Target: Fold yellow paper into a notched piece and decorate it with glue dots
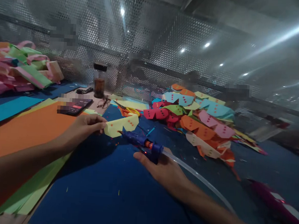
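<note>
My left hand (86,125) pinches a folded yellow paper piece (122,124) with small red dots, held just above the blue table surface (104,190). My right hand (161,166) grips a blue glue gun (143,144) whose nozzle touches the lower edge of the yellow piece. A clear glue stick (198,177) trails back from the gun over my right wrist.
A heap of folded coloured paper pieces (202,122) lies at the right. Orange (24,131), green and blue sheets lie at the left, with a phone (75,106), a dark jar (99,80), scissors (129,109) and paper strips (20,67) behind. A purple object (273,200) lies at lower right.
</note>
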